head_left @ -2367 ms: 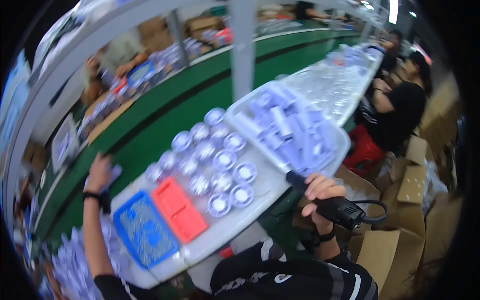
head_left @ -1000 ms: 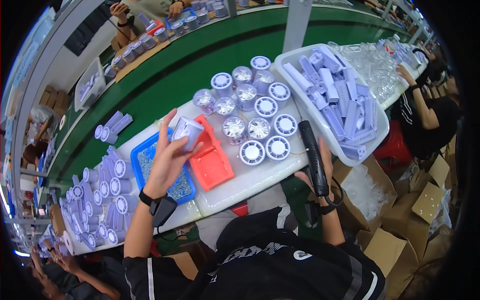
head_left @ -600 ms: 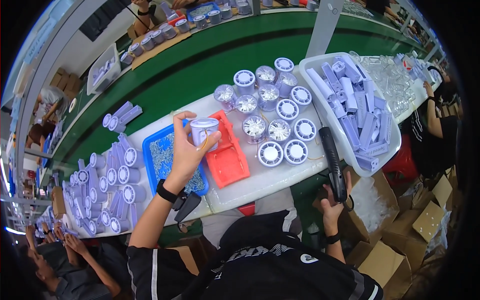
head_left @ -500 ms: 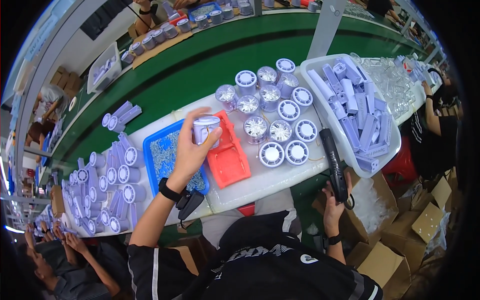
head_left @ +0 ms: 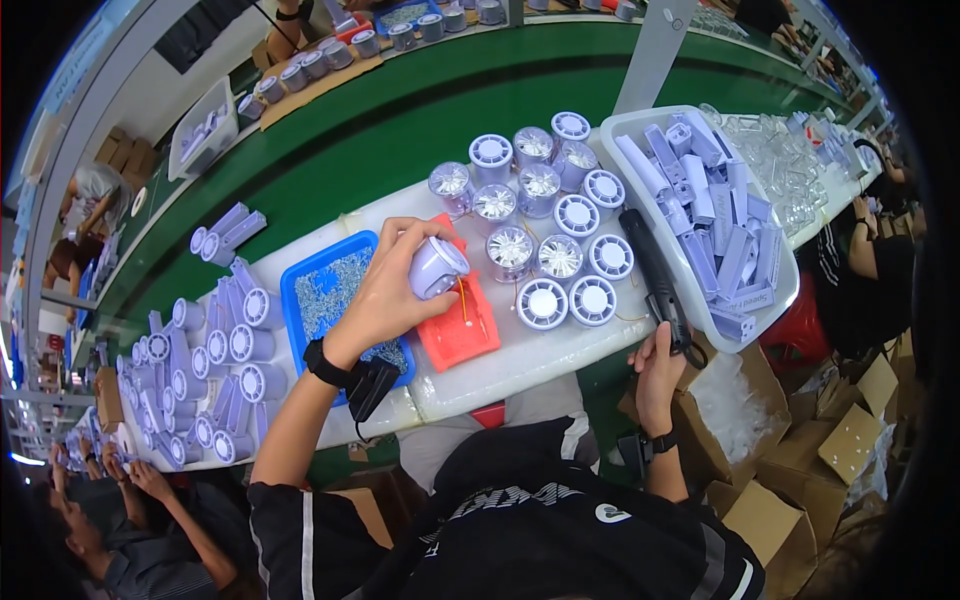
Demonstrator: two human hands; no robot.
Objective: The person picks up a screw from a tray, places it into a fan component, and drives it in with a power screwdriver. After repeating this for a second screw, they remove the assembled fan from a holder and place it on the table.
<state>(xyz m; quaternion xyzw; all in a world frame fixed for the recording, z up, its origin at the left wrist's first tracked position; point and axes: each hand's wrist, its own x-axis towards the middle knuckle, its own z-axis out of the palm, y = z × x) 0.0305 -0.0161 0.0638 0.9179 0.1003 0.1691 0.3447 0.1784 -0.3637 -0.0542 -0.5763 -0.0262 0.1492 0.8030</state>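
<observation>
My left hand point(head_left: 388, 285) is closed around a round, pale lavender plastic housing point(head_left: 436, 268), held tilted above a red jig point(head_left: 455, 340). Thin orange wires with a small white connector hang from the housing. A blue tray point(head_left: 300, 335) of small screws lies beneath my left wrist. At the table's front edge, the curled fingers of my right hand point(head_left: 655, 385) are at the lower end of a black electric screwdriver point(head_left: 650, 265). The screwdriver slants along the side of a white bin; part of the finger contact is hidden.
Several round housings point(head_left: 540, 190) stand right of the jig, some with clear sides. The white bin point(head_left: 620, 125) holds lavender handle-shaped parts. More assembled parts point(head_left: 225, 350) crowd the left. Open cardboard boxes point(head_left: 770, 525) sit at lower right. Co-workers work at both sides.
My left hand has tipped the housing over and moved slightly right and down, showing its wires. The screwdriver has shifted farther onto the table, with my right hand following up and left.
</observation>
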